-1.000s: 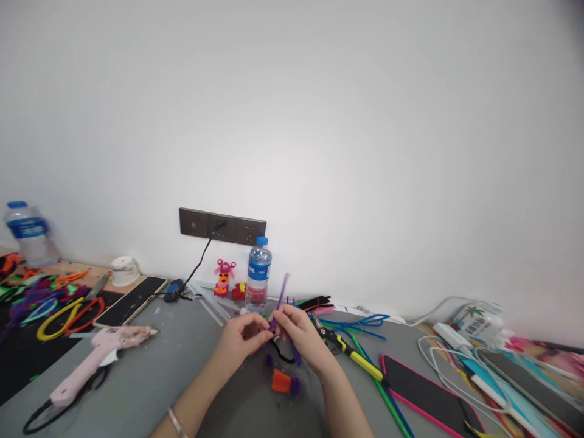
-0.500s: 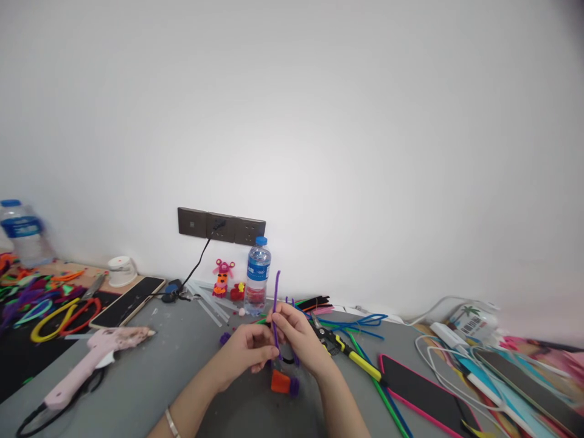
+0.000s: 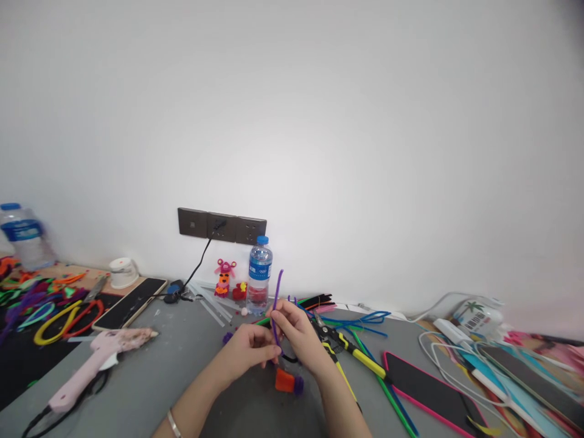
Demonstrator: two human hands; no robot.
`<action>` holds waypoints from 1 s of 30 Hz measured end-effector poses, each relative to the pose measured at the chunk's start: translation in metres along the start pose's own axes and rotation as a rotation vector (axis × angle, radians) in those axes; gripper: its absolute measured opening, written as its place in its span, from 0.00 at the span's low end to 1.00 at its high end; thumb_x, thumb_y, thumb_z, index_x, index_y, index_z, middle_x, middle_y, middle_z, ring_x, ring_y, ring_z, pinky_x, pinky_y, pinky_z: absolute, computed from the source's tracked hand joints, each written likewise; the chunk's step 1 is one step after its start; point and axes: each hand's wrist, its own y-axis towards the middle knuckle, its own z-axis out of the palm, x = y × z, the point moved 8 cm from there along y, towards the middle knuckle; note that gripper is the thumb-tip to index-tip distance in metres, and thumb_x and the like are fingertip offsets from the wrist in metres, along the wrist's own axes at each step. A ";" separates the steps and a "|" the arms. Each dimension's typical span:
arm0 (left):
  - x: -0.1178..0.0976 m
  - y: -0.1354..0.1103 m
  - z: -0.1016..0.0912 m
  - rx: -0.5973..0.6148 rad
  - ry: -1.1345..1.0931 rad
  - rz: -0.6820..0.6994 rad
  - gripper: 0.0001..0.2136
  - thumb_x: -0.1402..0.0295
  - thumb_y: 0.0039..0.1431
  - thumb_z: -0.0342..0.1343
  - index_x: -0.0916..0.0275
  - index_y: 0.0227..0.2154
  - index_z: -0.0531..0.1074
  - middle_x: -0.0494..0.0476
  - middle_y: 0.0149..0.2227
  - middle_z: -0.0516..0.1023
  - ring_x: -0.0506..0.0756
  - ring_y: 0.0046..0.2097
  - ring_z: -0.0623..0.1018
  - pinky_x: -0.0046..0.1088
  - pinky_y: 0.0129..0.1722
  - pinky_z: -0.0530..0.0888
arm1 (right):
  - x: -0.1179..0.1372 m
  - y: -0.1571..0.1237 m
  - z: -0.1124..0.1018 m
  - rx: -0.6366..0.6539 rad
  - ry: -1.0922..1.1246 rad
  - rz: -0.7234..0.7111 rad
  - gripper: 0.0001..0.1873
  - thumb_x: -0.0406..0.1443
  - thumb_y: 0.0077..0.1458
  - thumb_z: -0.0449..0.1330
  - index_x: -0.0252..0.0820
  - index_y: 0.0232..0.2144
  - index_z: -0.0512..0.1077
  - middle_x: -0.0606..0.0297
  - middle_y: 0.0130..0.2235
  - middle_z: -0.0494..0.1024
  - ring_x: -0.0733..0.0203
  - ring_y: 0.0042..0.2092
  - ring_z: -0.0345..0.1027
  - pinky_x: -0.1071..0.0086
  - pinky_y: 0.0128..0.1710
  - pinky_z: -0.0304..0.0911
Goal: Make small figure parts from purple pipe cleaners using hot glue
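Observation:
Between my hands a purple pipe cleaner (image 3: pixel 278 286) stands nearly upright, its free tip pointing at the wall. My right hand (image 3: pixel 294 328) pinches it around the middle. Lower down, my left hand (image 3: pixel 250 350) closes thumb and fingers on its bottom end. Just below my hands lies a small orange piece (image 3: pixel 285 381) with a fuzzy purple end (image 3: pixel 298 385). A bit of purple fuzz (image 3: pixel 227 337) shows behind my left hand. Yellow-and-black pliers (image 3: pixel 360 356) rest to the right of my right hand.
A water bottle (image 3: pixel 260 274) and a pink-orange figure (image 3: pixel 222 280) stand by the wall. A pink glue gun (image 3: pixel 86 371) with its cable lies left, near a phone (image 3: pixel 130 303). On the right are a pink-edged tablet (image 3: pixel 429 395), white cables and loose pipe cleaners (image 3: pixel 387 398).
The purple pipe cleaner leans slightly more to the right and curves near its lower part. Both hands keep their grip. The whole view has shifted a little.

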 end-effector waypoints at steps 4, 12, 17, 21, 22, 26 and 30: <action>0.000 0.000 -0.001 -0.017 -0.011 -0.013 0.13 0.59 0.46 0.63 0.65 0.20 0.73 0.51 0.21 0.75 0.48 0.22 0.65 0.24 0.24 0.61 | -0.002 0.001 -0.005 -0.047 0.007 -0.024 0.18 0.51 0.56 0.58 0.42 0.31 0.67 0.73 0.21 0.63 0.67 0.22 0.55 0.73 0.23 0.54; 0.005 -0.001 0.000 -0.008 -0.029 -0.033 0.15 0.57 0.47 0.63 0.65 0.21 0.72 0.49 0.20 0.72 0.46 0.21 0.64 0.22 0.21 0.57 | 0.003 -0.002 -0.006 -0.012 0.020 0.004 0.18 0.50 0.55 0.59 0.42 0.33 0.67 0.72 0.23 0.65 0.67 0.24 0.58 0.74 0.25 0.56; 0.005 -0.002 0.001 0.000 -0.137 -0.022 0.16 0.55 0.48 0.63 0.65 0.24 0.69 0.48 0.21 0.70 0.44 0.20 0.62 0.21 0.19 0.55 | 0.012 -0.004 -0.008 -0.024 0.015 -0.022 0.16 0.48 0.56 0.59 0.41 0.33 0.67 0.72 0.25 0.65 0.67 0.25 0.59 0.73 0.26 0.57; 0.002 -0.002 -0.003 -0.022 -0.125 0.008 0.17 0.55 0.50 0.62 0.65 0.23 0.69 0.45 0.17 0.65 0.44 0.19 0.60 0.21 0.18 0.55 | 0.011 -0.004 -0.008 -0.022 0.007 -0.016 0.16 0.49 0.55 0.59 0.41 0.33 0.68 0.71 0.25 0.65 0.66 0.25 0.59 0.73 0.26 0.58; 0.001 -0.002 -0.003 -0.021 -0.111 0.009 0.17 0.55 0.49 0.63 0.65 0.23 0.70 0.45 0.16 0.65 0.44 0.19 0.61 0.21 0.19 0.55 | 0.011 -0.004 -0.009 -0.025 0.011 -0.016 0.16 0.49 0.55 0.60 0.41 0.33 0.68 0.71 0.25 0.65 0.66 0.25 0.59 0.73 0.26 0.58; 0.003 -0.001 -0.004 -0.017 -0.132 0.004 0.16 0.56 0.48 0.64 0.65 0.24 0.70 0.50 0.21 0.74 0.45 0.19 0.65 0.20 0.18 0.58 | 0.008 -0.004 -0.007 -0.019 0.023 -0.018 0.16 0.48 0.55 0.60 0.42 0.33 0.68 0.71 0.26 0.66 0.66 0.25 0.60 0.73 0.26 0.58; 0.003 -0.001 -0.002 0.005 -0.178 0.003 0.16 0.57 0.49 0.64 0.64 0.24 0.69 0.52 0.22 0.75 0.46 0.20 0.67 0.20 0.19 0.59 | 0.010 -0.004 -0.006 -0.015 0.025 -0.040 0.14 0.47 0.56 0.60 0.42 0.33 0.69 0.70 0.27 0.67 0.66 0.26 0.61 0.73 0.27 0.58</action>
